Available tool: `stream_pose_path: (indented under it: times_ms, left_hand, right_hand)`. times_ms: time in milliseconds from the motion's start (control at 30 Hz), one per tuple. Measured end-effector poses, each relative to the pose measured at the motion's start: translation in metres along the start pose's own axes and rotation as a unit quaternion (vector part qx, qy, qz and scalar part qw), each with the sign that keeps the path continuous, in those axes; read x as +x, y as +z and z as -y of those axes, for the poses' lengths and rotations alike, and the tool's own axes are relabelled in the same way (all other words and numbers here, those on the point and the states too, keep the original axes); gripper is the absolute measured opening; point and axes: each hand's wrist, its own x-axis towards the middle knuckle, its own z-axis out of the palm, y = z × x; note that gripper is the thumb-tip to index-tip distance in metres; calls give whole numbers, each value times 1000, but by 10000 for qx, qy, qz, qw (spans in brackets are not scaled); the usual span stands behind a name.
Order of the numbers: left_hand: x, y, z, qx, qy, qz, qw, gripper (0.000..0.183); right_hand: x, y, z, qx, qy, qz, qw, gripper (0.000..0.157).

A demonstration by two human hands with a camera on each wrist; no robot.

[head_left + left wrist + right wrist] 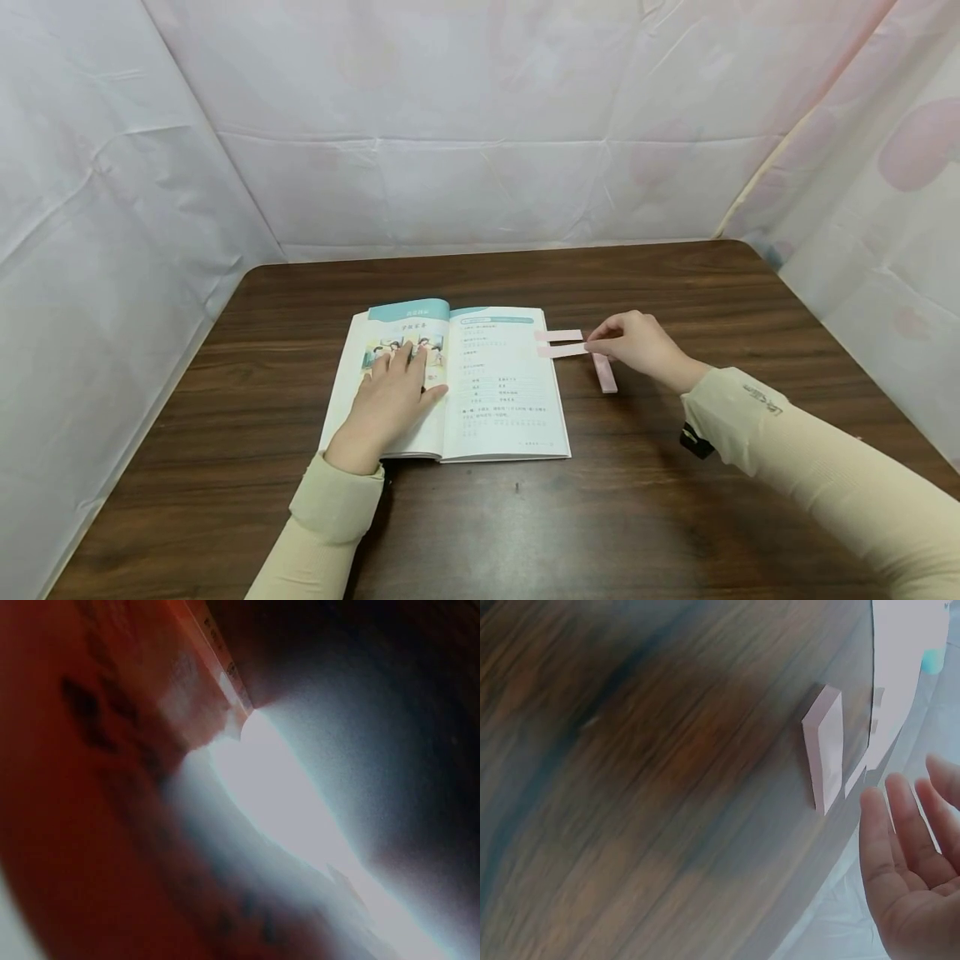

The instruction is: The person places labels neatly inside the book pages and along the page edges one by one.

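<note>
An open book (502, 400) lies on the table. My left hand (393, 396) rests with spread fingers on its left page, partly covering a coloured picture. Two pale pink paper strips, an upper strip (561, 336) and a lower strip (564, 351), jut out past the right page's outer edge. At the lower strip's outer end, my right hand (641, 343) pinches it between thumb and fingertips. Just below that hand, a thick pink pad of strips (605, 375) lies on the wood; the right wrist view shows the pad (828, 754) too. The left wrist view is mostly blur and glare.
The dark wooden table (480, 533) has rounded far corners. Pale sheeting (487, 183) hangs behind it and at both sides. A small dark mark (517, 487) shows on the wood below the book. A black device (696, 442) sits under the right cuff.
</note>
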Motion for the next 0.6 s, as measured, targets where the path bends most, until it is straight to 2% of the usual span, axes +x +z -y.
stream_pose_path:
  times_ms: [367, 600]
  left_hand:
    - [0, 0, -2, 15, -58, 24, 10000, 73]
    - [0, -1, 0, 75, 4, -38, 10000, 73]
  right_hand:
    - [-12, 0, -14, -621, -610, -118, 9961, 24]
    - [-16, 3, -22, -1243, -1313, 15, 9835, 35]
